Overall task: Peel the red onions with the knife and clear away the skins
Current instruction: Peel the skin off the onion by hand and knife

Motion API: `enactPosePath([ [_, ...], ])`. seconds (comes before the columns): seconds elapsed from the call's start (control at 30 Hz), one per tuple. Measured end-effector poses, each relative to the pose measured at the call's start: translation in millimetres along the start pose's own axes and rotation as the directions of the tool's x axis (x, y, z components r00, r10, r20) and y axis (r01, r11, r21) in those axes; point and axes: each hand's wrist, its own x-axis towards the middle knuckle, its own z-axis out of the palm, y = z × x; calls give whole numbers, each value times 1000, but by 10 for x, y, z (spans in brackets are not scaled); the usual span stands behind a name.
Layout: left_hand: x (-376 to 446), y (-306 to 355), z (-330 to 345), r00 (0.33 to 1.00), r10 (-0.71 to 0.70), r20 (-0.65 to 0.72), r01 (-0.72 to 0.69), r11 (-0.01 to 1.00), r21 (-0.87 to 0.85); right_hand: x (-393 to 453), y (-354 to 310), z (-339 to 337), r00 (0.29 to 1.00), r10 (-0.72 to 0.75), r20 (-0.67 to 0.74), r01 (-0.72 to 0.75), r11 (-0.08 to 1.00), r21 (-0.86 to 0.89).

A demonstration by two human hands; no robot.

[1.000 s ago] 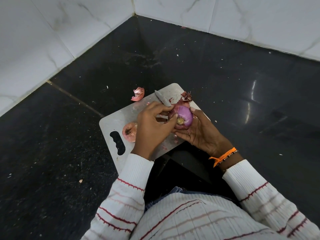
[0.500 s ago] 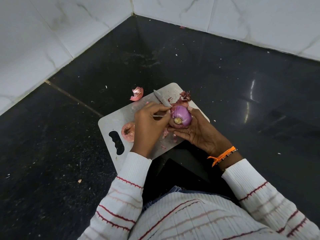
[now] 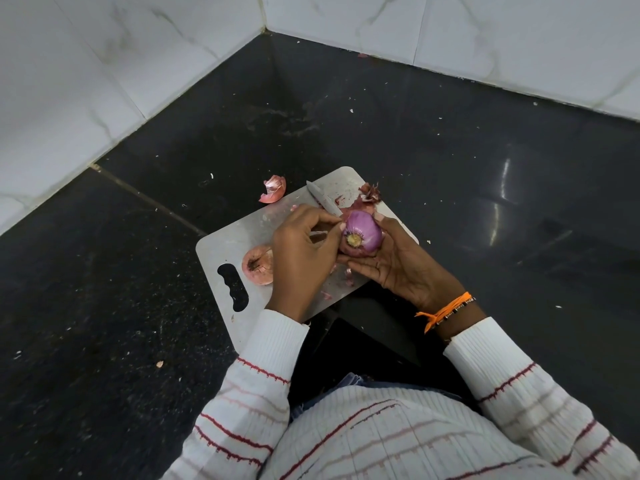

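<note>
A half-peeled red onion (image 3: 363,232) rests in my right hand (image 3: 398,268), root end facing up, with a loose flap of darker skin under it. My left hand (image 3: 304,251) grips the knife (image 3: 323,202); its blade points up and away over the steel cutting board (image 3: 242,237). The left thumb and fingertips press on the onion's left side. A second, unpeeled onion (image 3: 258,266) lies on the board, partly hidden behind my left hand. The knife handle is hidden inside the fist.
Torn skins (image 3: 370,195) lie on the board's far corner, and one curled skin piece (image 3: 273,192) lies on the black floor beside it. White tiled walls meet in a corner beyond. Small scraps dot the floor.
The onion has turned a little in my right hand, so its root end faces up more. A skin flap has come loose below it. Both hands stay over the board.
</note>
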Motion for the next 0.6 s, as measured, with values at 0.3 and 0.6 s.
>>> enactPosePath([
  [0.3,9,18,17,995,-100,-8,100,994,51,-20,0,-31,999,19,30,-18,1000,-24],
  [0.6,46,-98,-27,958,-284,-49,287,956,67,-27,48,-104,987,-40,157,24,995,100],
])
